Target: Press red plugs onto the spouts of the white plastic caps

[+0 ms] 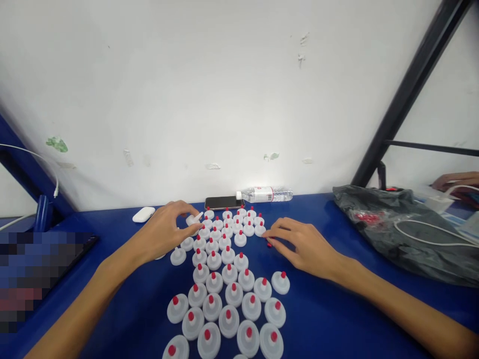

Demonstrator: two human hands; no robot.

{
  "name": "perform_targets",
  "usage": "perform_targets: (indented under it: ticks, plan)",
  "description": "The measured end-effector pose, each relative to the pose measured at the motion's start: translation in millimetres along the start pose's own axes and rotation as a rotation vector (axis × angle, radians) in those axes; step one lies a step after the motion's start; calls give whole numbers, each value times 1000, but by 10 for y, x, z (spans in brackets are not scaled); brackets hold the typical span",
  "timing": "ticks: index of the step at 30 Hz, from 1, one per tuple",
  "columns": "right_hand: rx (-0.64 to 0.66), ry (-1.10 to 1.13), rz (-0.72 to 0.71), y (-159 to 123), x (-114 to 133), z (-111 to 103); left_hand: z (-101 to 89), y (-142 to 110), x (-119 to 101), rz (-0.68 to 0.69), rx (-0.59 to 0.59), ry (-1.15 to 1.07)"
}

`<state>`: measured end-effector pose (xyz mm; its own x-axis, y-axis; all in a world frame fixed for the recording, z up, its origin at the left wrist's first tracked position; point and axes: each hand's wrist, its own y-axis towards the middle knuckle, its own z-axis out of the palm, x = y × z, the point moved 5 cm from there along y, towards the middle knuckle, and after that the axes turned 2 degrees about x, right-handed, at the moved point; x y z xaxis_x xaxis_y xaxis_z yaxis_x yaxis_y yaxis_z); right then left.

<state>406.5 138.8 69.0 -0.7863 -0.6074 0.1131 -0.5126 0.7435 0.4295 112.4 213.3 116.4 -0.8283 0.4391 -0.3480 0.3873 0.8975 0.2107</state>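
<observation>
Between thumb and fingers, my left hand pinches a translucent white nozzle cap, tilted, with no red tip on its spout. Below that hand, more white caps with bare spouts, such as one nozzle cap, stand on the table. On the right, the fingertips of my right hand come together at small red tip caps on the tabletop; the fingers partly hide them. Many white nozzle caps with red tips, including one red-tipped cap, stand upright in loose rows between my arms.
A blue table meets a white wall. Along the back lie a phone, a water bottle and a white earbud case. At right is a dark plastic bag with a cable; another person's hand shows beyond the frame.
</observation>
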Motion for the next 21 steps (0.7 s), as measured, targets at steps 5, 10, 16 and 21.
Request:
perform_targets:
  ticks: [5,10,16,21]
  plan:
    - [-63,66,-62,-6,96,11,-70,1,210,-72,82,80]
    - [-38,144,-92,-10,127,43,-49,-13,437,-130,224,142]
    - [-14,168,-93,8,128,45,9,-41,527,-159,320,168]
    - [-3,174,-93,-6,124,56,44,-61,556,-178,362,191]
